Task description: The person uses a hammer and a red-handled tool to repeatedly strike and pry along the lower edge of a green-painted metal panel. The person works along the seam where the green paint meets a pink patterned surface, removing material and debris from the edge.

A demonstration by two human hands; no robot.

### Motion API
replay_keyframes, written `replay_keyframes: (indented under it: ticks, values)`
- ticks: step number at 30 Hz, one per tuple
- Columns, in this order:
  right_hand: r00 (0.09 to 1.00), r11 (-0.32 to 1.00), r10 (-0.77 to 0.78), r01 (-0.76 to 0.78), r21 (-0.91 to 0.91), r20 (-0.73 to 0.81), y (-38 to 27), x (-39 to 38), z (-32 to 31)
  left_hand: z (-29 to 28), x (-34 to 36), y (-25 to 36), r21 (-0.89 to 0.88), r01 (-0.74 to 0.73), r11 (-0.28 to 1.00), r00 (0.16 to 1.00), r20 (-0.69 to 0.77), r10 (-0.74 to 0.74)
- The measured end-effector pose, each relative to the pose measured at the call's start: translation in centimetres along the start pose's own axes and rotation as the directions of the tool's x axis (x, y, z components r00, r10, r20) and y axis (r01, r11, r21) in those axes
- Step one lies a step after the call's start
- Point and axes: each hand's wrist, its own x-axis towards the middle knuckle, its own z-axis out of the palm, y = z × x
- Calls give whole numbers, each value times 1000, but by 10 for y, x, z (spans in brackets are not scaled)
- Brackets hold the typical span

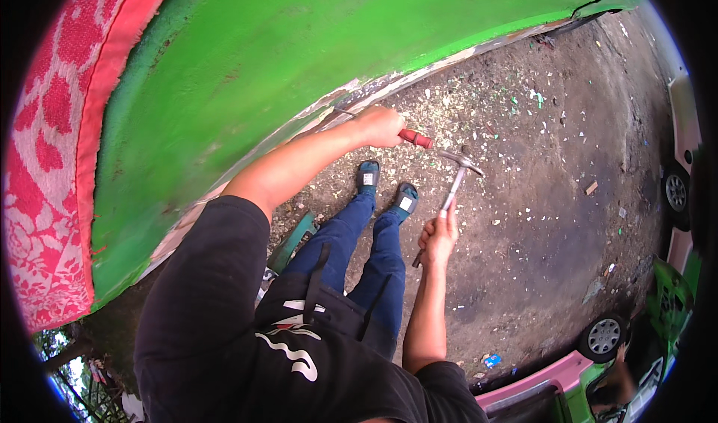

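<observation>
Left hand clenched on red-handled chisel, tip at green panel lower edge, 12 o'clock from feet. Right hand grips hammer, head just beside chisel butt at 3 o'clock. Advice: keep chisel shallow along edge, strike butt square, short taps, knuckles clear.

The left arm stretches forward and nearly straight, forearm bare below a black sleeve, and the left hand is closed in a fist, knuckles up. The right arm is bent at the elbow with the forearm rising upright, and the right hand is clenched too, its fingers curled tight.
</observation>
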Motion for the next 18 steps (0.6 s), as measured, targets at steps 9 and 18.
replay_keyframes:
  ticks: [9,18]
  values:
    - [997,999,23,-25,31,67,-9,-7,23,-3,8,-5,-48,64,997,998,1,-64]
    - [1000,999,-6,5,41,27,-12,2,11,3,0,-10,-25,26,999,999,24,-25]
